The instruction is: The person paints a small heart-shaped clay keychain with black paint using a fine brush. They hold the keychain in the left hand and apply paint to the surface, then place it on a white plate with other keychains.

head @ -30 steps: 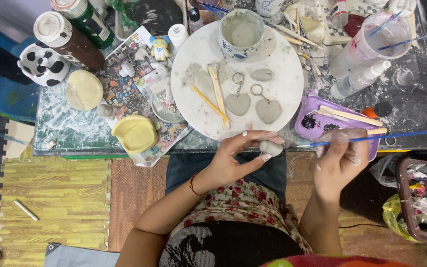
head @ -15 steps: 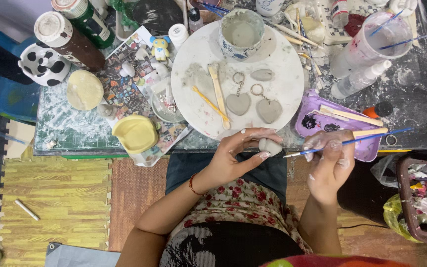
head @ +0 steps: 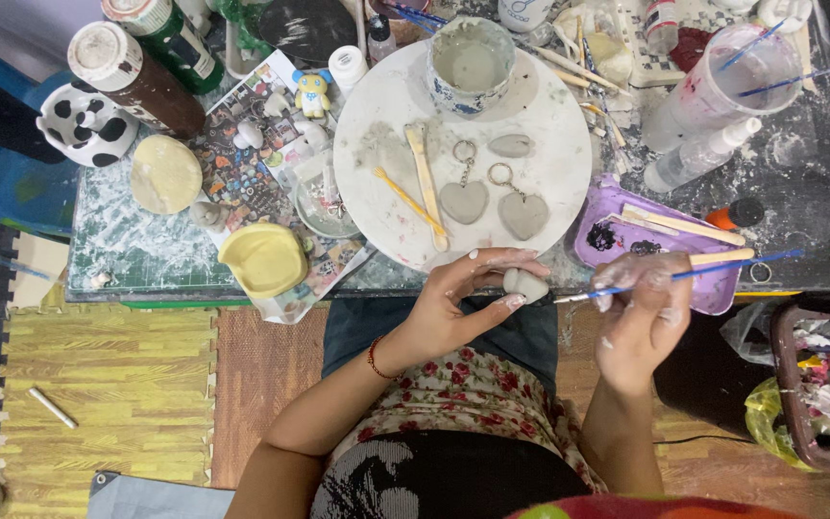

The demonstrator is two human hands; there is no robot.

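Note:
My left hand [head: 458, 298] holds a small grey clay piece [head: 526, 284] in its fingertips, just below the table's front edge. My right hand [head: 641, 308] grips a blue-handled paintbrush [head: 694, 273], whose tip touches the right side of the clay piece. Above them lies a round white board [head: 377, 125] with two grey clay hearts on key rings [head: 463, 201] [head: 524, 213], an oval clay piece [head: 510, 145], a wooden stick [head: 425, 178], a yellow tool [head: 405, 199] and a cup of grey slip [head: 471, 62].
A purple tray [head: 617, 207] with dark paint and wooden sticks sits at the right. A clear cup with brushes [head: 722, 77], a white bottle [head: 698, 154], a yellow lid [head: 263, 258], a cream disc [head: 165, 173], jars and a panda mug [head: 88, 125] crowd the table. A basket [head: 823, 384] stands at the floor's right.
My right hand has moved left and down with the brush, bringing its tip against the clay piece. My left hand holds the piece in the same spot.

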